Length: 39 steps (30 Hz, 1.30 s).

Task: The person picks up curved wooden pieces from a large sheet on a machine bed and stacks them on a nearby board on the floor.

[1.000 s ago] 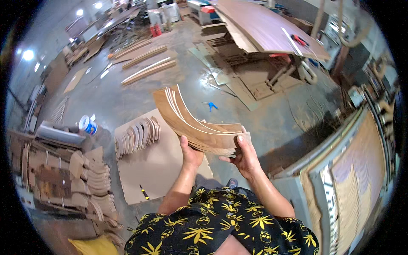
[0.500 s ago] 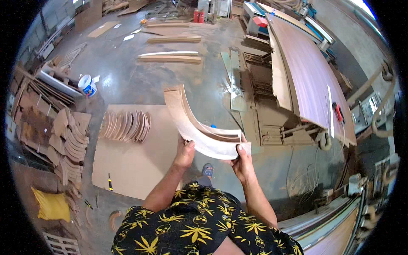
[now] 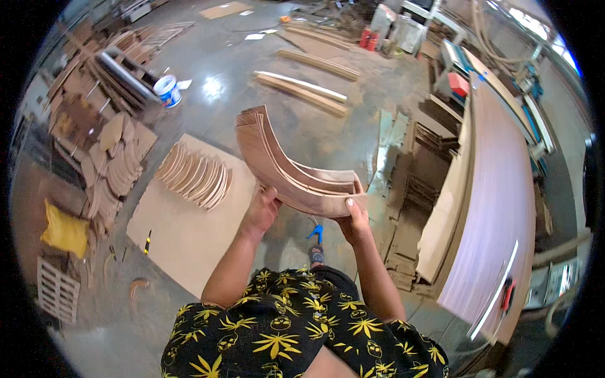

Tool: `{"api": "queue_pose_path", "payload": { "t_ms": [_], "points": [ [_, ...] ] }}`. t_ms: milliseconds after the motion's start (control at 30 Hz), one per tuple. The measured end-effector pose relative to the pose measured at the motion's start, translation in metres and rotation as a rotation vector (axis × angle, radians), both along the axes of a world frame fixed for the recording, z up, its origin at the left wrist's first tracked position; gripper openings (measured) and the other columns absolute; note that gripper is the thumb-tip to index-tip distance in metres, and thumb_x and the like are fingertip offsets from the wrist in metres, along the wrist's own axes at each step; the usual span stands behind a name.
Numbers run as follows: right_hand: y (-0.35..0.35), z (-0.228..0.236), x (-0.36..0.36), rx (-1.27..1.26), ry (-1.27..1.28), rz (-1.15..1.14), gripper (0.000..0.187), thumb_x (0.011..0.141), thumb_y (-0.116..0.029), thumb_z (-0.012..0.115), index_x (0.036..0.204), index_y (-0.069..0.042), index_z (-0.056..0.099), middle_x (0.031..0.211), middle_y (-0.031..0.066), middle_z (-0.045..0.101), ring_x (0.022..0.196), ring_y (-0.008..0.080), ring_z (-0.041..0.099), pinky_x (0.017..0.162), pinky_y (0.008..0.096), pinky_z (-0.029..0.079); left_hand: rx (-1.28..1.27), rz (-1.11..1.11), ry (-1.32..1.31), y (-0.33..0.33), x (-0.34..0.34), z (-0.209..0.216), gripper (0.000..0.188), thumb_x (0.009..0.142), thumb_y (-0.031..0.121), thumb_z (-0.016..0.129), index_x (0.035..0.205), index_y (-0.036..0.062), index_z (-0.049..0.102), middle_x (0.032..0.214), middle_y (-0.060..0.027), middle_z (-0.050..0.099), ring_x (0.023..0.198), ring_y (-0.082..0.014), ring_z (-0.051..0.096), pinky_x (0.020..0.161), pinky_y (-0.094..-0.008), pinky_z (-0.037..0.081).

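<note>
A stack of curved, nested wooden strips (image 3: 287, 188) hangs in front of me, bowed like a wide U. My left hand (image 3: 260, 213) is closed on its lower left edge, near the middle of the bend. At the right end, my right hand (image 3: 354, 223) grips it, thumb on the outer face and fingers underneath. The upper left end shows several thin layers lying against each other. Between the layers toward the right end runs a narrow gap. Below the piece, a blue-handled tool (image 3: 316, 233) is on the floor by my foot.
On the left, a flat board (image 3: 183, 242) carries a row of curved wooden pieces (image 3: 194, 176) and a yellow-black cutter (image 3: 147, 242). Beyond are more curved offcuts (image 3: 113, 167), a white-blue bucket (image 3: 167, 91) and long wooden beams (image 3: 302, 93). A large panel (image 3: 491, 214) stands at the right.
My view has turned, so the floor items appear rotated. The curved piece is slightly higher and tilted, its outer face now darker. Both hands keep their grip. More of the blue-handled tool shows.
</note>
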State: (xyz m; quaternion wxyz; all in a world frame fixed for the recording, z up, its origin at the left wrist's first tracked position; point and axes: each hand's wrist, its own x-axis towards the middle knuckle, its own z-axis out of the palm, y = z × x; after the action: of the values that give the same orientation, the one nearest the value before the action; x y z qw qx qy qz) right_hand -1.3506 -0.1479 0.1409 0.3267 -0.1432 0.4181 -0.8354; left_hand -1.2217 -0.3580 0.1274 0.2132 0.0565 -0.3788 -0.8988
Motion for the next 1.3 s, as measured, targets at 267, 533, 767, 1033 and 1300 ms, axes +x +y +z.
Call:
{"api": "queue_pose_path", "payload": {
  "t_ms": [267, 533, 767, 1033, 1300],
  "points": [
    [-0.087, -0.038, -0.098, 0.154, 0.055, 0.366, 0.097, 0.083, -0.038, 0.074, 0.157, -0.017, 0.016, 0.148, 0.0135, 0.043, 0.126, 0.0334, 0.054, 0.092, 0.0516, 0.056, 0.102, 0.362, -0.108, -0.03, -0.034, -0.021, 0.064, 0.091, 0.026, 0.065, 0.145, 0.0038, 0.038, 0.138, -0.01, 0.053, 0.125, -0.0231, 0.053, 0.107, -0.0416, 0.042],
    [-0.17, -0.118, -0.149, 0.414, -0.099, 0.779, 0.097, 0.081, -0.03, 0.077, 0.156, -0.016, 0.017, 0.146, 0.0124, 0.042, 0.127, 0.0341, 0.051, 0.093, 0.0518, 0.054, 0.375, 0.605, -0.228, -0.039, -0.031, -0.145, 0.06, 0.083, 0.023, 0.071, 0.136, 0.0012, 0.049, 0.128, -0.0101, 0.061, 0.114, -0.0213, 0.061, 0.1, -0.0381, 0.049],
    [-0.261, -0.264, -0.175, 0.699, -0.169, 0.977, 0.098, 0.078, -0.033, 0.081, 0.156, -0.021, 0.022, 0.146, 0.0082, 0.044, 0.124, 0.0293, 0.054, 0.087, 0.044, 0.058, 0.603, 0.862, -0.248, -0.063, -0.045, -0.291, 0.062, 0.084, 0.024, 0.069, 0.137, 0.0013, 0.049, 0.13, -0.0109, 0.061, 0.116, -0.0262, 0.06, 0.102, -0.0409, 0.047],
    [-0.382, -0.461, -0.167, 0.834, -0.151, 1.276, 0.088, 0.086, -0.031, 0.075, 0.155, -0.015, 0.023, 0.139, 0.0112, 0.05, 0.122, 0.0265, 0.054, 0.09, 0.0407, 0.055, 0.834, 1.118, -0.356, -0.119, -0.038, -0.449, 0.056, 0.086, 0.028, 0.068, 0.134, 0.0038, 0.052, 0.129, -0.0078, 0.062, 0.12, -0.0242, 0.059, 0.103, -0.0384, 0.047],
    [-0.504, -0.571, -0.135, 1.091, -0.121, 1.377, 0.068, 0.087, -0.04, 0.073, 0.14, -0.01, 0.042, 0.133, 0.0148, 0.053, 0.118, 0.032, 0.059, 0.09, 0.0491, 0.059, 1.064, 1.184, -0.276, -0.188, -0.03, -0.579, 0.066, 0.085, 0.027, 0.068, 0.142, 0.014, 0.037, 0.137, -0.0049, 0.052, 0.127, -0.0242, 0.05, 0.11, -0.0509, 0.039]
  ]
}}
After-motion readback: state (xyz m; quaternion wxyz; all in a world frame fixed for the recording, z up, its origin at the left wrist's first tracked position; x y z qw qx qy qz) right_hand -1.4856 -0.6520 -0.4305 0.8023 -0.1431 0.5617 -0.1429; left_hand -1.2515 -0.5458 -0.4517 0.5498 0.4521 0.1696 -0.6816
